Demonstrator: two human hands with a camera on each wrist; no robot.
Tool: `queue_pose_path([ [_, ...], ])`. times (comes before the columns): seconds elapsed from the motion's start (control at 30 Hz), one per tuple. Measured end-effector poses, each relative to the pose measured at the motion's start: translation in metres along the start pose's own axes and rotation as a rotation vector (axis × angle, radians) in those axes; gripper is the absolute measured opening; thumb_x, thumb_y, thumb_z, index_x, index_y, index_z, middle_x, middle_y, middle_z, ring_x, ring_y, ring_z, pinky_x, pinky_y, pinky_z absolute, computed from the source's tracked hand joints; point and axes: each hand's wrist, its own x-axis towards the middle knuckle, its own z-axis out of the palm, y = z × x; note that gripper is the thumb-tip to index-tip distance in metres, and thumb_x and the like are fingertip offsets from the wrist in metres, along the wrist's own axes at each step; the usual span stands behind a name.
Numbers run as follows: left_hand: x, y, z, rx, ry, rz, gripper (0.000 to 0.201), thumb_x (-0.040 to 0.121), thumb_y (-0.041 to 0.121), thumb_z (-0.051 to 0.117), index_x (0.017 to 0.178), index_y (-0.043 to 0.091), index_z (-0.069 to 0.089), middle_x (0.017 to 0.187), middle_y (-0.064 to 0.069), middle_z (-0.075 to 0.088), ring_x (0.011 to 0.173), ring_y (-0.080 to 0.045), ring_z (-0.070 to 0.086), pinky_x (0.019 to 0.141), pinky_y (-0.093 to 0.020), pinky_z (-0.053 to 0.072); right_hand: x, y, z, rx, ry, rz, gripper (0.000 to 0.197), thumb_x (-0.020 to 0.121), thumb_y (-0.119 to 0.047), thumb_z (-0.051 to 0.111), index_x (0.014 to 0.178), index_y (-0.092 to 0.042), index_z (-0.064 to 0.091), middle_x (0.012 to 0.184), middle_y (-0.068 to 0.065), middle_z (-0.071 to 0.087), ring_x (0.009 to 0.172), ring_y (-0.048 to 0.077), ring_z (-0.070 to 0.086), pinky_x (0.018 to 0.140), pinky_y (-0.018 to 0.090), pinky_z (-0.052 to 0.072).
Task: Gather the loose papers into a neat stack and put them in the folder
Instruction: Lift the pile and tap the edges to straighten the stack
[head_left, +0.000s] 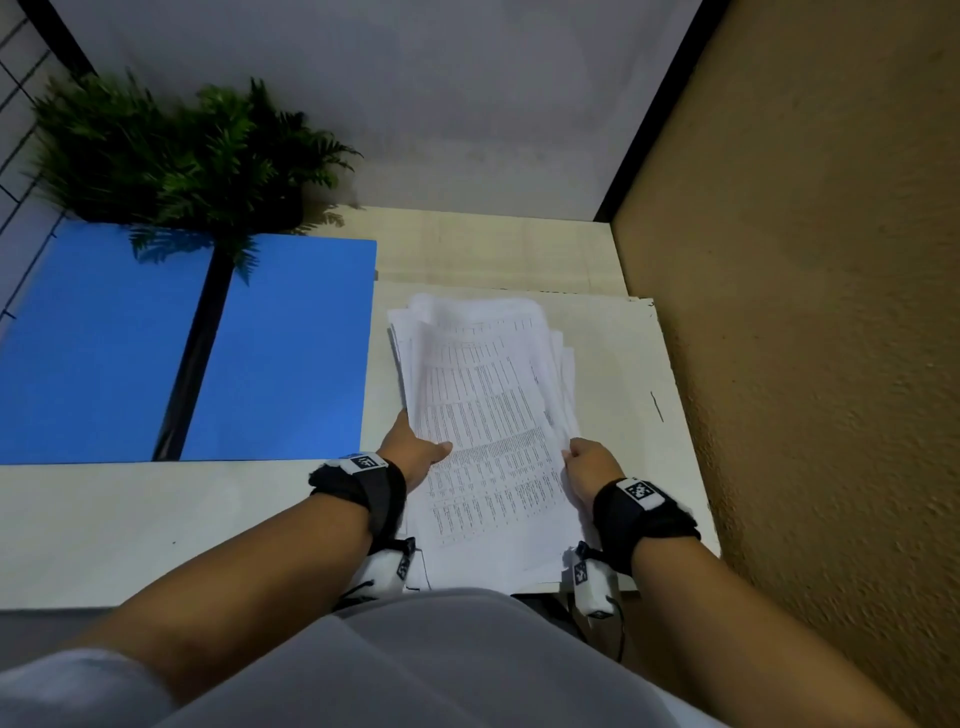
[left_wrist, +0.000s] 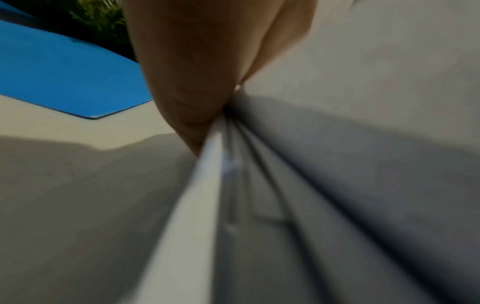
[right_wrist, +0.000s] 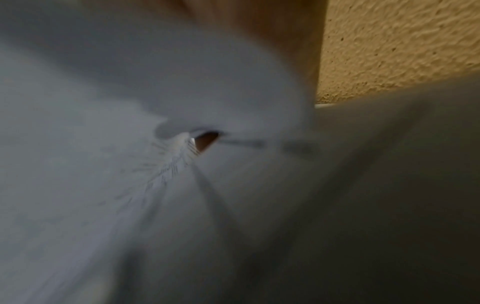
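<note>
A stack of white printed papers (head_left: 488, 415) is held over the pale table (head_left: 156, 519), its sheets still slightly fanned at the far end. My left hand (head_left: 415, 449) grips the stack's left edge, thumb lying on the top sheet. My right hand (head_left: 589, 462) grips the right edge, fingers curled round it. An open blue folder (head_left: 280, 353) with a black spine lies flat to the left of the stack. The left wrist view shows my left hand (left_wrist: 187, 82) against the papers' layered edges (left_wrist: 233, 164). The right wrist view is blurred, filled by paper (right_wrist: 130, 164).
A green fern-like plant (head_left: 176, 150) stands at the back left, overhanging the folder. A textured tan wall (head_left: 805, 312) closes the right side close to the table's edge. A white wall runs behind the table. My grey-clad body (head_left: 441, 665) is at the near edge.
</note>
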Motion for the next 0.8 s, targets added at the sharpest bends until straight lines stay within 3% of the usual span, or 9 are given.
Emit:
queue_pose_path([
  [0.07, 0.001, 0.003, 0.003, 0.003, -0.005, 0.026, 0.082, 0.084, 0.003, 0.070, 0.151, 0.015, 0.024, 0.143, -0.006, 0.049, 0.129, -0.027, 0.050, 0.109, -0.042, 0.041, -0.005, -0.004, 0.002, 0.069, -0.006, 0.007, 0.040, 0.103, -0.032, 0.034, 0.096, -0.001, 0.060, 0.100, 0.017, 0.061, 0.097, 0.030, 0.058, 0.086, 0.032, 0.040],
  [0.17, -0.011, 0.022, 0.005, 0.012, 0.034, 0.128, 0.073, 0.088, -0.002, 0.063, 0.149, 0.018, 0.028, 0.137, -0.004, 0.052, 0.126, -0.024, 0.052, 0.106, -0.036, 0.042, -0.012, -0.008, -0.012, 0.274, 0.059, 0.060, 0.072, 0.086, -0.064, 0.051, 0.132, -0.009, 0.049, 0.137, 0.012, 0.050, 0.127, 0.032, 0.048, 0.108, 0.041, 0.036],
  [0.27, -0.032, 0.051, 0.006, -0.040, 0.023, 0.272, 0.062, 0.091, -0.001, 0.060, 0.145, 0.019, 0.036, 0.131, 0.003, 0.053, 0.119, -0.014, 0.050, 0.101, -0.028, 0.039, -0.032, -0.018, -0.037, 0.686, 0.035, 0.019, 0.101, 0.076, -0.036, 0.078, 0.152, -0.017, 0.015, 0.159, 0.005, 0.020, 0.140, 0.023, 0.035, 0.113, 0.045, 0.027],
  [0.33, -0.045, 0.071, 0.003, -0.103, -0.014, 0.296, 0.055, 0.092, 0.001, 0.060, 0.141, 0.017, 0.042, 0.127, 0.004, 0.057, 0.114, -0.013, 0.053, 0.098, -0.027, 0.040, -0.039, -0.023, -0.053, 0.866, -0.044, -0.054, 0.103, 0.078, -0.008, 0.078, 0.153, -0.021, 0.010, 0.159, 0.008, 0.022, 0.137, 0.024, 0.040, 0.109, 0.043, 0.034],
  [0.4, -0.055, 0.093, 0.000, -0.209, -0.090, 0.312, 0.050, 0.090, -0.002, 0.062, 0.136, 0.013, 0.050, 0.123, 0.000, 0.065, 0.112, -0.017, 0.062, 0.097, -0.030, 0.047, -0.042, -0.033, -0.071, 0.972, -0.065, -0.206, 0.090, 0.073, 0.007, 0.076, 0.147, -0.015, 0.030, 0.141, 0.014, 0.051, 0.119, 0.025, 0.060, 0.091, 0.035, 0.054],
  [0.5, -0.069, 0.130, -0.002, -0.288, -0.147, 0.387, 0.047, 0.079, -0.009, 0.071, 0.123, 0.005, 0.060, 0.111, -0.011, 0.071, 0.101, -0.024, 0.070, 0.076, -0.027, 0.059, -0.042, -0.047, -0.100, 1.029, 0.075, -0.369, 0.049, 0.072, 0.012, 0.072, 0.116, -0.007, 0.061, 0.099, 0.003, 0.075, 0.086, 0.014, 0.074, 0.070, 0.027, 0.059],
  [0.57, -0.076, 0.151, 0.000, -0.290, -0.086, 0.456, 0.039, 0.072, -0.008, 0.078, 0.104, 0.011, 0.066, 0.096, -0.003, 0.071, 0.086, -0.013, 0.072, 0.062, -0.018, 0.057, -0.045, -0.056, -0.114, 1.035, 0.169, -0.481, 0.029, 0.073, 0.008, 0.071, 0.095, -0.011, 0.068, 0.079, -0.008, 0.077, 0.074, 0.004, 0.072, 0.066, 0.021, 0.057],
  [0.67, -0.076, 0.162, 0.002, -0.293, -0.006, 0.532, 0.042, 0.065, -0.006, 0.084, 0.093, 0.019, 0.067, 0.093, 0.007, 0.071, 0.082, 0.004, 0.067, 0.063, -0.009, 0.053, -0.049, -0.062, -0.119, 1.049, 0.225, -0.583, 0.028, 0.079, 0.008, 0.068, 0.099, -0.011, 0.069, 0.083, -0.014, 0.076, 0.079, -0.001, 0.070, 0.069, 0.015, 0.055],
  [0.8, -0.080, 0.155, 0.003, -0.278, -0.004, 0.537, 0.051, 0.062, -0.002, 0.086, 0.107, 0.015, 0.068, 0.103, 0.002, 0.073, 0.095, -0.009, 0.069, 0.073, -0.018, 0.057, -0.053, -0.051, -0.119, 1.043, 0.156, -0.561, 0.064, 0.058, -0.011, 0.085, 0.118, -0.002, 0.063, 0.103, 0.000, 0.076, 0.096, 0.014, 0.072, 0.080, 0.028, 0.059],
])
